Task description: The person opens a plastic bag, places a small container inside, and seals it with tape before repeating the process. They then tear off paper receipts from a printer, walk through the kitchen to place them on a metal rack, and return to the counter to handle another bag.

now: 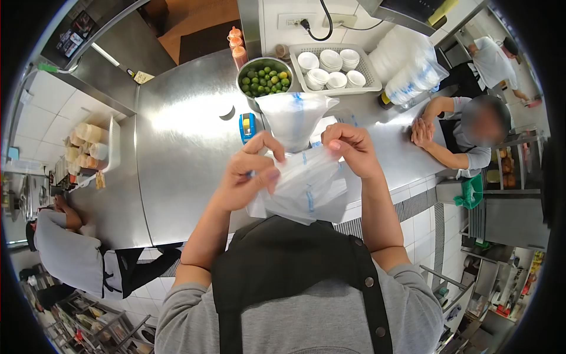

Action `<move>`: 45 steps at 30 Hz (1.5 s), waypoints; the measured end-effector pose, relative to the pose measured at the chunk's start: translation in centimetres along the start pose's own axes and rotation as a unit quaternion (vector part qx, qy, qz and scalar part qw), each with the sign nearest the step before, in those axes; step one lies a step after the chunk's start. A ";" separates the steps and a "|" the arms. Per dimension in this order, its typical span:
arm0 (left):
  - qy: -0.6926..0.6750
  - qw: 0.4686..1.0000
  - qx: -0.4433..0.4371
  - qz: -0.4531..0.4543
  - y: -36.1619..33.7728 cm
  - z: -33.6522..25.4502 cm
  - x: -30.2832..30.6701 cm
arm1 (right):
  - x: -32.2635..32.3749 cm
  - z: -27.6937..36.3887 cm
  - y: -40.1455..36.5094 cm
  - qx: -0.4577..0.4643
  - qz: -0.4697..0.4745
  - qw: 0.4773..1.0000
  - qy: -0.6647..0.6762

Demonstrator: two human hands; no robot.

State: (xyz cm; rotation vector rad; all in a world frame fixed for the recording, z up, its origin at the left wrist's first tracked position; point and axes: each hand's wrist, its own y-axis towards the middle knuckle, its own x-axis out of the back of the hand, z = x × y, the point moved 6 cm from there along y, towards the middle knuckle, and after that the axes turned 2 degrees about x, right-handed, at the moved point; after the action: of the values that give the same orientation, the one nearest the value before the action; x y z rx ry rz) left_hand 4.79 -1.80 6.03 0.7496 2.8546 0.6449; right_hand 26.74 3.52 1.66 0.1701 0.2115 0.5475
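Observation:
A thin, clear plastic bag point(309, 186) with blue print hangs over the counter's near edge, in front of my apron. My right hand point(355, 148) pinches its upper right edge between thumb and fingers. At the bag's upper left edge is my left hand point(249, 172), fingers curled, index finger and thumb bowed apart, their tips smeared by motion. Just beyond the hands, a bundle of whitish plastic bags point(295, 115) with blue print stands on the steel counter point(183, 153). A blue tape dispenser point(247, 128) sits beyond my left hand.
A metal bowl of green limes point(265, 81) and a tray of white bowls point(372, 76) stand at the back. Sauce bottles point(239, 54) and large plastic packs point(410, 65) flank them. One person point(466, 133) leans on the counter at right; another point(71, 248) works at left.

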 end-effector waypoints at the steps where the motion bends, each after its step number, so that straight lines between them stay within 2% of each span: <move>1: -0.007 0.999 0.036 0.002 -0.3 1.0 0.7 | 0.3 0.0 0.3 0.021 -0.015 1.000 0.003; 2: -0.026 0.999 0.019 -0.008 -0.2 1.9 0.9 | 0.6 0.0 0.5 0.042 -0.030 0.999 0.007; 3: -0.038 0.997 0.062 -0.041 -0.1 2.5 1.0 | 0.8 0.3 0.7 0.062 -0.046 0.997 0.011; 5: -0.065 0.982 0.145 -0.105 -0.3 3.5 1.2 | 1.2 0.1 1.2 0.058 -0.145 0.987 -0.035; 6: -0.022 0.976 0.141 -0.163 0.0 3.6 1.7 | 1.1 0.1 1.6 0.055 -0.194 0.978 -0.058; 8: 0.061 0.950 0.133 -0.276 1.2 4.1 2.7 | 0.5 1.6 2.7 0.126 -0.267 0.942 -0.157; 9: 0.106 0.940 0.114 -0.304 1.7 4.1 3.0 | 0.3 2.1 3.0 0.159 -0.302 0.917 -0.205; 11: 0.195 0.911 0.071 -0.357 3.1 4.2 4.0 | 0.3 1.9 3.8 0.151 -0.335 0.886 -0.284; 12: 0.215 0.900 -0.028 -0.377 3.9 4.0 4.1 | 0.4 1.8 4.1 0.149 -0.350 0.867 -0.322; 15: 0.286 0.875 0.027 -0.391 4.3 5.0 4.5 | 1.1 0.2 4.8 0.103 -0.352 0.875 -0.315; 18: 0.249 0.893 0.163 -0.338 4.7 5.6 4.7 | 2.2 -0.9 5.0 0.075 -0.333 0.882 -0.325; 21: 0.055 0.903 0.307 -0.294 4.9 7.8 6.1 | 4.8 -3.3 6.5 0.074 -0.249 0.899 -0.353; 22: -0.004 0.911 0.317 -0.264 5.0 8.9 6.5 | 6.2 -5.0 7.0 0.011 -0.227 0.929 -0.292; 24: -0.112 0.892 0.353 -0.258 4.5 10.6 6.7 | 7.9 -8.4 7.5 -0.112 -0.178 0.964 -0.163; 25: -0.167 0.879 0.368 -0.253 4.3 11.7 6.6 | 7.8 -9.3 7.2 -0.141 -0.184 0.971 -0.053; 26: -0.160 0.882 0.354 -0.267 3.4 15.1 7.3 | 7.3 -10.1 6.6 -0.169 -0.188 0.966 0.056; 27: -0.169 0.850 0.390 -0.312 2.5 16.6 6.6 | 6.7 -10.9 6.0 -0.195 -0.188 0.949 0.165; 28: -0.040 0.889 0.350 -0.292 2.1 17.8 6.2 | 7.0 -12.5 5.3 -0.140 -0.237 0.961 0.021; 29: 0.091 0.910 0.304 -0.267 1.8 18.8 5.7 | 6.7 -15.4 4.4 -0.081 -0.281 0.948 -0.122; 30: 0.122 0.901 0.298 -0.289 1.2 19.5 5.2 | 6.5 -16.3 3.8 -0.021 -0.318 0.911 -0.262; 32: 0.182 0.878 0.290 -0.334 0.1 20.5 4.4 | 6.3 -16.3 3.7 -0.052 -0.274 0.932 -0.231; 34: 0.233 0.879 0.260 -0.324 0.4 20.2 4.3 | 5.9 -16.1 3.6 -0.062 -0.236 0.947 -0.209; 37: 0.328 0.864 0.227 -0.308 0.8 18.3 4.1 | 6.3 -15.8 3.5 -0.025 -0.246 0.951 -0.188; 38: 0.353 0.862 0.208 -0.298 0.5 18.2 4.6 | 6.8 -15.4 3.3 -0.012 -0.256 0.939 -0.230; 39: 0.376 0.860 0.191 -0.288 0.2 18.1 5.2 | 7.0 -15.1 3.0 -0.014 -0.272 0.951 -0.148; 40: 0.282 0.886 0.180 -0.322 -0.1 17.8 6.0 | 6.8 -14.2 2.8 -0.018 -0.285 0.956 -0.065; 42: 0.206 0.916 0.023 -0.343 0.7 15.6 5.4 | 5.2 -11.2 2.9 0.043 -0.269 0.962 0.030; 43: 0.166 0.921 -0.055 -0.349 1.0 14.0 4.9 | 3.2 -8.7 3.5 0.110 -0.241 0.964 0.041; 44: 0.202 0.918 -0.069 -0.334 2.1 11.8 4.0 | 1.9 -8.2 3.9 0.133 -0.224 0.965 0.018; 45: 0.197 0.923 -0.071 -0.324 2.4 12.1 3.4 | 0.7 -7.7 4.2 0.157 -0.208 0.966 -0.004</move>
State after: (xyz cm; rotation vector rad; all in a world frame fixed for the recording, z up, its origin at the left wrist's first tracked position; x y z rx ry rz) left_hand 5.59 6.29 -3.88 -0.3968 3.0610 0.9460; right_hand 23.33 8.23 -4.91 0.4252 0.3164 0.0923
